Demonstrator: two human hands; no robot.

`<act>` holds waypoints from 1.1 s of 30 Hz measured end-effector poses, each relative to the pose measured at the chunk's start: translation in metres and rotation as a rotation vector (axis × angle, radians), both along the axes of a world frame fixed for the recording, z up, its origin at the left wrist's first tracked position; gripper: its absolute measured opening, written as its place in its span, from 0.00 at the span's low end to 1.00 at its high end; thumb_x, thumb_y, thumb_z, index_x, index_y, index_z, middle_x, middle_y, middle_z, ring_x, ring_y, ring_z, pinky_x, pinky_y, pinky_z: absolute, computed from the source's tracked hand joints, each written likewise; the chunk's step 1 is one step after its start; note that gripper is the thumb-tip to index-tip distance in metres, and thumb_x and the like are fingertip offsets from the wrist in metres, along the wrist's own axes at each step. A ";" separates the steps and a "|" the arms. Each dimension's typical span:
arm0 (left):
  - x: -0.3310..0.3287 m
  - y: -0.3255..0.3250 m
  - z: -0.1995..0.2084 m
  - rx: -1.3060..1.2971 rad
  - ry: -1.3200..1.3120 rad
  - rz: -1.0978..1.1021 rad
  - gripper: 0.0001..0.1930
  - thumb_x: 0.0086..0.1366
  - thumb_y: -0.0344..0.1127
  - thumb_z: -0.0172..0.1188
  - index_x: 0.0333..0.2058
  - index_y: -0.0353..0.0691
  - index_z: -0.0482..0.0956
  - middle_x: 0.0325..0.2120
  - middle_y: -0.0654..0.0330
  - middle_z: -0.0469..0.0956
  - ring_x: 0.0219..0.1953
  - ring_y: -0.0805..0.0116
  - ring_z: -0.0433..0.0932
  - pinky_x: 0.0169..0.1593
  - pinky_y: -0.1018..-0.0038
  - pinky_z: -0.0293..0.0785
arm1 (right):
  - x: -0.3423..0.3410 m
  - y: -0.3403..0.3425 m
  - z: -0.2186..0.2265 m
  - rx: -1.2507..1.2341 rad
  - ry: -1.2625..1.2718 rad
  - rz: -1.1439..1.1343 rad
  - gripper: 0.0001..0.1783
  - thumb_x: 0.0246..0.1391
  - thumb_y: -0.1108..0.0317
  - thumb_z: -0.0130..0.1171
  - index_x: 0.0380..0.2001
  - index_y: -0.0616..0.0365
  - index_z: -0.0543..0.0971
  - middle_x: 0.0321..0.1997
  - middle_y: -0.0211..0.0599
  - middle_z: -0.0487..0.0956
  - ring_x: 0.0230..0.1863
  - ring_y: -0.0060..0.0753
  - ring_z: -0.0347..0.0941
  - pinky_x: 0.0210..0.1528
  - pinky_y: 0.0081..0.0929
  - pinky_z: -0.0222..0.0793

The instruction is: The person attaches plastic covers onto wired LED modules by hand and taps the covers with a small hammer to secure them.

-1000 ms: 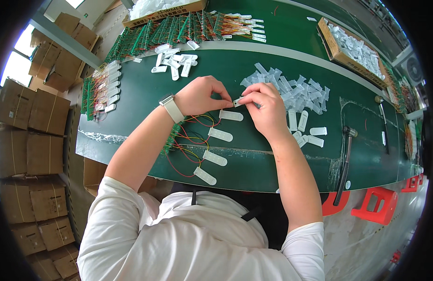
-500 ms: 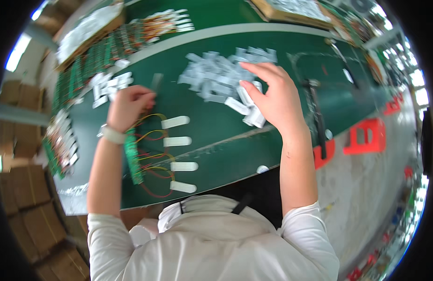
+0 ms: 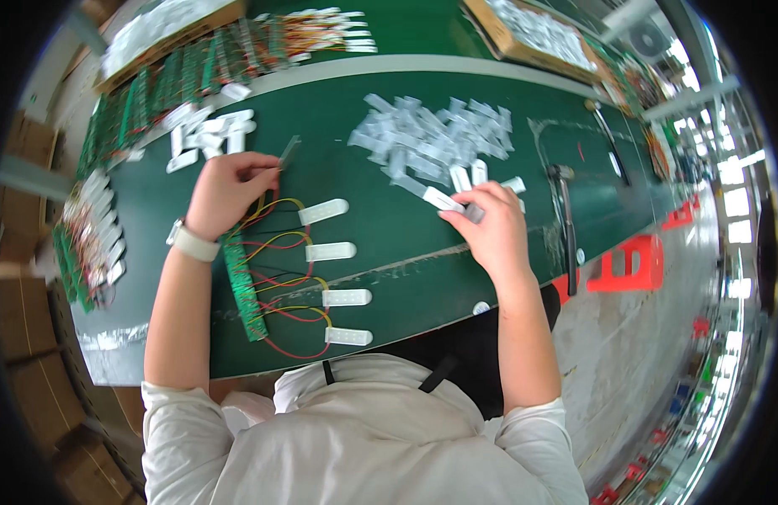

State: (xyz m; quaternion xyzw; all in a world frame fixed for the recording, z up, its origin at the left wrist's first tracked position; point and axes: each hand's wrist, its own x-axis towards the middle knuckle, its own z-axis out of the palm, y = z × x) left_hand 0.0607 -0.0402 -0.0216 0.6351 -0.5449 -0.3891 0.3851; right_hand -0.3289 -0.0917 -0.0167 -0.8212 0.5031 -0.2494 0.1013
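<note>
Green felt-like covering spreads over the workbench [image 3: 380, 227], and on it lies a narrow green circuit board [image 3: 241, 286], the landmark for everything else. Red, yellow and black wires [image 3: 279, 278] loop from the board's right side to four small white tabs [image 3: 338, 252] set in a column just right of it.

At the far end of the board the left hand [image 3: 229, 189], with a white wristband [image 3: 193, 244] on its wrist, is closed in a pinch around the ends of some wires; exactly what the fingertips clamp is too small to tell. Well to the right of the board, the right hand [image 3: 485, 223] grips one white tab [image 3: 443, 200] between thumb and fingers, at the near edge of a loose heap of white tabs [image 3: 431, 139] that lies beyond and right of the board. A dark hand tool [image 3: 565, 227] rests still farther right.

Risks, as I judge them: the left hand's pull on the wires could drag the light board sideways or strain a solder joint, since nothing pins the board down. The loops cross each other, so a snag could tug a finished tab out of line. The right hand, working beside the heap, could lift two tabs stuck together or knock others toward the bench edge.
</note>
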 end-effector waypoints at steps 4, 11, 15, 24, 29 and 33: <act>-0.008 -0.004 0.010 0.045 -0.018 -0.087 0.13 0.68 0.27 0.65 0.48 0.28 0.86 0.33 0.58 0.88 0.36 0.76 0.85 0.44 0.78 0.81 | -0.010 -0.003 0.003 -0.182 0.105 0.137 0.10 0.49 0.66 0.76 0.35 0.56 0.89 0.39 0.34 0.83 0.44 0.43 0.77 0.48 0.38 0.74; -0.013 0.005 0.013 0.006 -0.063 -0.012 0.12 0.65 0.29 0.66 0.45 0.32 0.89 0.31 0.58 0.89 0.32 0.75 0.84 0.42 0.77 0.81 | 0.042 -0.014 0.023 0.131 -0.208 0.055 0.07 0.66 0.71 0.63 0.40 0.64 0.84 0.36 0.43 0.85 0.35 0.44 0.82 0.39 0.34 0.75; -0.020 0.004 0.016 -0.271 -0.234 0.001 0.09 0.64 0.28 0.67 0.42 0.39 0.90 0.31 0.57 0.87 0.32 0.69 0.84 0.41 0.73 0.81 | 0.105 -0.030 0.011 0.192 -0.153 0.351 0.07 0.63 0.70 0.64 0.41 0.60 0.86 0.36 0.47 0.83 0.38 0.54 0.81 0.42 0.39 0.76; -0.021 0.003 0.007 -0.611 -0.615 -0.093 0.09 0.57 0.26 0.69 0.37 0.46 0.90 0.30 0.63 0.84 0.34 0.60 0.83 0.40 0.66 0.81 | 0.136 -0.046 -0.016 0.173 -0.421 0.417 0.12 0.63 0.75 0.63 0.49 0.60 0.86 0.39 0.40 0.83 0.34 0.43 0.80 0.40 0.35 0.78; -0.026 0.002 0.005 -0.665 -0.753 -0.161 0.12 0.54 0.26 0.71 0.37 0.48 0.91 0.31 0.66 0.82 0.35 0.64 0.82 0.39 0.66 0.81 | 0.129 -0.038 -0.008 -0.063 -0.249 0.612 0.19 0.51 0.77 0.67 0.46 0.45 0.90 0.45 0.26 0.83 0.47 0.34 0.79 0.48 0.34 0.79; -0.028 0.001 0.005 -0.649 -0.840 -0.195 0.13 0.53 0.26 0.72 0.37 0.51 0.91 0.32 0.67 0.81 0.36 0.65 0.82 0.39 0.66 0.81 | 0.127 -0.037 -0.012 -0.122 -0.199 0.632 0.15 0.50 0.74 0.70 0.41 0.47 0.90 0.44 0.26 0.83 0.46 0.35 0.79 0.47 0.33 0.79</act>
